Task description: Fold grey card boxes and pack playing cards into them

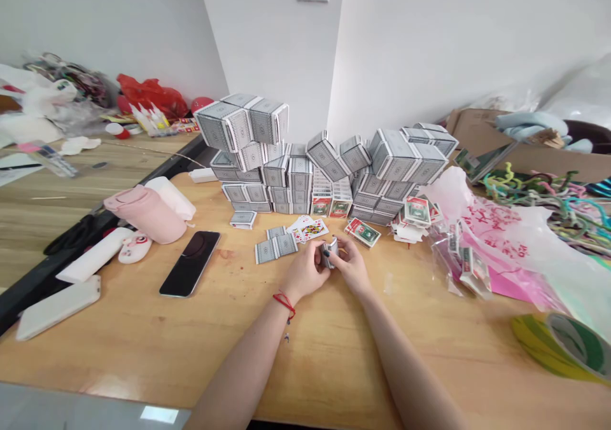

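Observation:
My left hand point(308, 270) and my right hand point(349, 266) meet at the middle of the table, both closed on a small grey-backed playing card piece point(330, 255). Fingers cover much of it, so its exact shape is partly hidden. Just to the left lie folded grey playing cards point(277, 249), face down. Behind them are face-up playing cards point(312, 228), one a picture card. A red and green card box point(363, 233) lies to the right of my hands. Beyond stand stacked blocks point(291, 179) covered in grey card backs.
A black phone point(191, 264) lies left, near a pink pouch point(146, 214) and a white power bank point(60, 309). At right are yellow-green tape point(558, 347), a crumpled plastic bag point(496, 226) and coloured fuzzy stems point(544, 210). A wall point(281, 42) rises behind the blocks.

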`<state>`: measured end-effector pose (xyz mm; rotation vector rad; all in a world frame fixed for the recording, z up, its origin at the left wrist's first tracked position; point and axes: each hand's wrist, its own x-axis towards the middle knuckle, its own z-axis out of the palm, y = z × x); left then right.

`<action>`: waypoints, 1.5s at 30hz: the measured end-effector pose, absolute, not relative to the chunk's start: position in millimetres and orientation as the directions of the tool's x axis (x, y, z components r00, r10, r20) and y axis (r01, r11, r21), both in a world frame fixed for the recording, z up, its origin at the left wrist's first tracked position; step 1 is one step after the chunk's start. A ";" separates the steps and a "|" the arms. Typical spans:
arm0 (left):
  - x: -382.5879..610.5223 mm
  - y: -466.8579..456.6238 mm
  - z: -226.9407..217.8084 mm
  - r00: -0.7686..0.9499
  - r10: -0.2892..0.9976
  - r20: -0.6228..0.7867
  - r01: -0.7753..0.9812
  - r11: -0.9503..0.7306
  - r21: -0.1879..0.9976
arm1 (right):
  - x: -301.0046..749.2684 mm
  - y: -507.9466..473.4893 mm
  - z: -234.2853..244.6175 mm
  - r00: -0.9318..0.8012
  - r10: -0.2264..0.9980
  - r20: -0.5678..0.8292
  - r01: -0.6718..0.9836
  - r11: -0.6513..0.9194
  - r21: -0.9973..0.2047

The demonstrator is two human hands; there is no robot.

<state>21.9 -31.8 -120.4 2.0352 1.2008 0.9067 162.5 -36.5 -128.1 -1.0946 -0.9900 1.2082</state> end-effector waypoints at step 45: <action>23.4 -36.4 -118.5 0.408 0.876 0.256 0.469 -0.442 0.765 | 158.9 -42.0 -118.7 -0.115 0.993 -0.008 -0.328 -0.046 -0.944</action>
